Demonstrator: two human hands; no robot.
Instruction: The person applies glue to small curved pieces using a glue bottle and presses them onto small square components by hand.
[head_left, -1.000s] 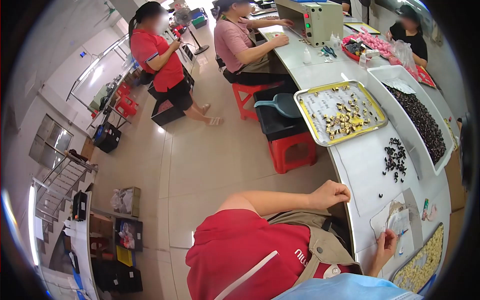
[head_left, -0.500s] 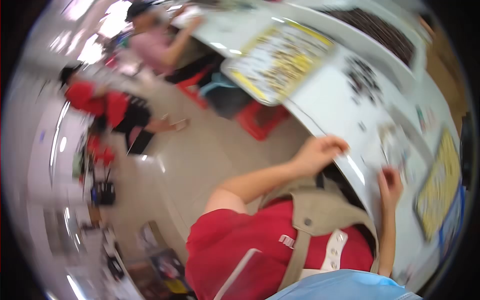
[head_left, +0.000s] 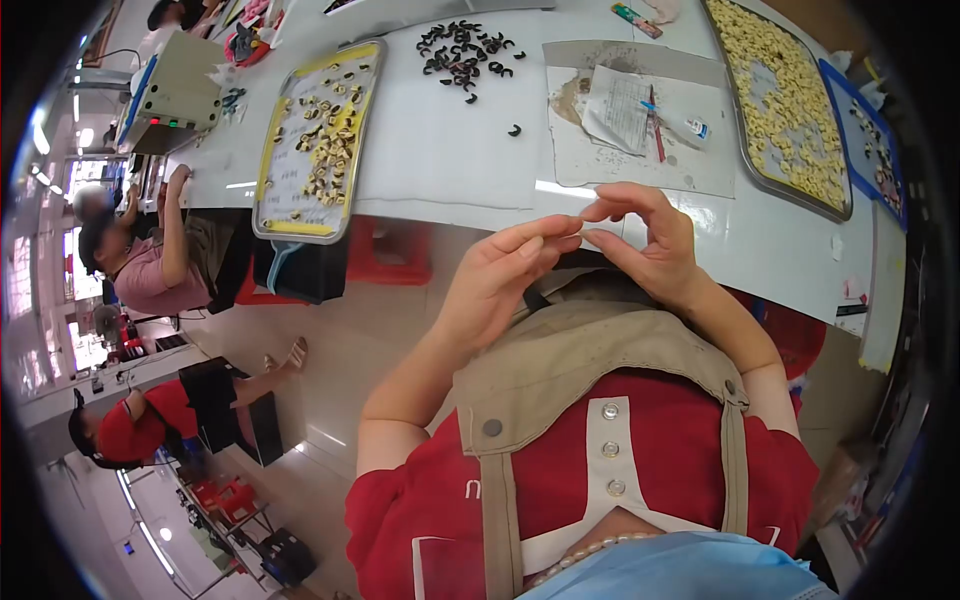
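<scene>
My left hand (head_left: 510, 270) and my right hand (head_left: 650, 240) meet at their fingertips just in front of the table edge. Both hands are closed in a pinch; whatever lies between the fingertips is too small to make out. Beyond them on the table is a worn grey board (head_left: 640, 175) bearing a paper slip (head_left: 617, 108), a red stick (head_left: 659, 140) and a small white-and-blue item (head_left: 697, 128). Small black curved pieces (head_left: 465, 55) lie in a loose pile left of the board, with a single one (head_left: 515, 131) apart from them.
At the left stands a yellow-rimmed tray (head_left: 374, 75) of gold and dark pieces. A tray (head_left: 845, 205) of pale yellow pieces and a blue tray (head_left: 900, 215) are at the right. A grey machine (head_left: 180, 95), a seated co-worker (head_left: 150, 275) and a standing person (head_left: 145, 425) are farther left.
The view has swung round toward the table. My hands, apart before, have come together at the fingertips, with my right hand now off the board.
</scene>
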